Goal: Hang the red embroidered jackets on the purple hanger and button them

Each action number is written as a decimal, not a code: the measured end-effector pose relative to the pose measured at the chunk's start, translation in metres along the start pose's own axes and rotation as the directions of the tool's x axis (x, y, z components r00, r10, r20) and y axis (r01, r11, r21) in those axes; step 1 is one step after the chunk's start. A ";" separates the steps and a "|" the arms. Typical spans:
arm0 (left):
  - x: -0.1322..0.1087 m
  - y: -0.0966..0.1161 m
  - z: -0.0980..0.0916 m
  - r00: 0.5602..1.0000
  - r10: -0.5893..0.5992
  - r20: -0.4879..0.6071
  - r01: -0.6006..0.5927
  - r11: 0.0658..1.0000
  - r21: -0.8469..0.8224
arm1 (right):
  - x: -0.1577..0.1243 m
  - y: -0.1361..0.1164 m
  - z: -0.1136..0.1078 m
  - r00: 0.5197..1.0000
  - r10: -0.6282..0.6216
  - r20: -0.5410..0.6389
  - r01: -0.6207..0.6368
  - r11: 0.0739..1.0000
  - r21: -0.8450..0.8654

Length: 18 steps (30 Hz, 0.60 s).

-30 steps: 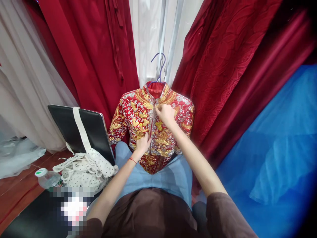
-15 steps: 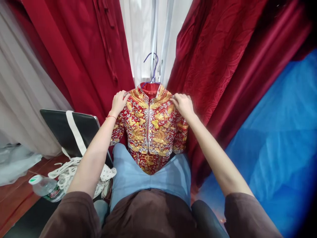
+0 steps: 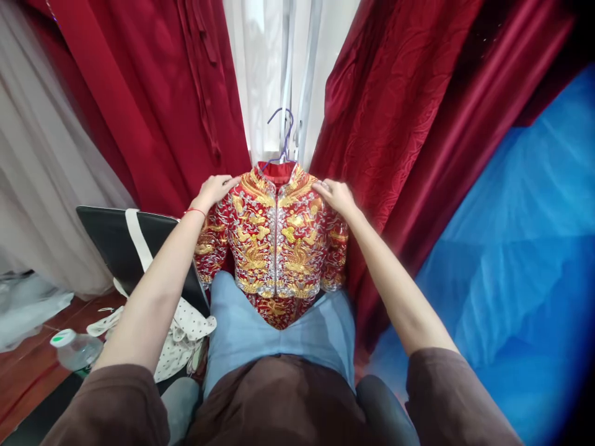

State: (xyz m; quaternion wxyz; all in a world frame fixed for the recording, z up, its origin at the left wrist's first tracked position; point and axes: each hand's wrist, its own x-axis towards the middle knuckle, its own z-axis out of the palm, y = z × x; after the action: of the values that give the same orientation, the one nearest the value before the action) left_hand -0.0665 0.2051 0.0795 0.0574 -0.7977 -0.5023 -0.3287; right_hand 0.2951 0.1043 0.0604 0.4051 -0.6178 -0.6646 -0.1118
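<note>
A red jacket (image 3: 276,241) with gold and silver embroidery faces me upright in front of my knees, its front closed along the middle. It is on a purple hanger (image 3: 287,127), whose hook rises above the stand-up collar. My left hand (image 3: 214,191) is closed on the jacket's shoulder at the left of the view. On the opposite shoulder, my right hand (image 3: 337,195) pinches the fabric, thumb side toward the collar. Below the hem, more matching embroidered red cloth (image 3: 281,311) shows between my legs.
Dark red curtains (image 3: 149,93) hang on both sides, with white cloth and pale poles (image 3: 302,74) between. At left are a black panel with a white strap (image 3: 116,232), spotted white fabric (image 3: 186,334) and a plastic bottle (image 3: 77,350). Blue fabric (image 3: 511,297) spreads at right.
The jacket and hanger have come slightly lower and a little left in view. My left hand has moved outward, and its fingers lie lower on the shoulder.
</note>
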 end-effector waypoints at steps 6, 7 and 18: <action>0.000 -0.014 0.008 0.989 -0.110 0.101 0.120 0.988 -0.097 | 0.002 0.011 0.000 0.996 -0.005 0.090 -0.005 0.994 0.107; 0.001 -0.011 0.003 0.983 -0.123 0.134 0.136 0.986 -0.094 | 0.005 0.010 0.000 0.992 0.004 0.122 -0.017 0.994 0.106; 0.004 0.068 0.003 0.947 0.317 -0.043 -0.320 0.944 -0.081 | 0.014 -0.054 0.007 0.925 -0.347 0.156 0.375 0.902 -0.215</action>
State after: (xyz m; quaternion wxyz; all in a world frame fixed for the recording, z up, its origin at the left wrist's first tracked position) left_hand -0.0073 0.1759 0.0954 0.0826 -0.8652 -0.3512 -0.3483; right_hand 0.2442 0.1083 0.0843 0.2607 -0.5338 -0.7711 -0.2292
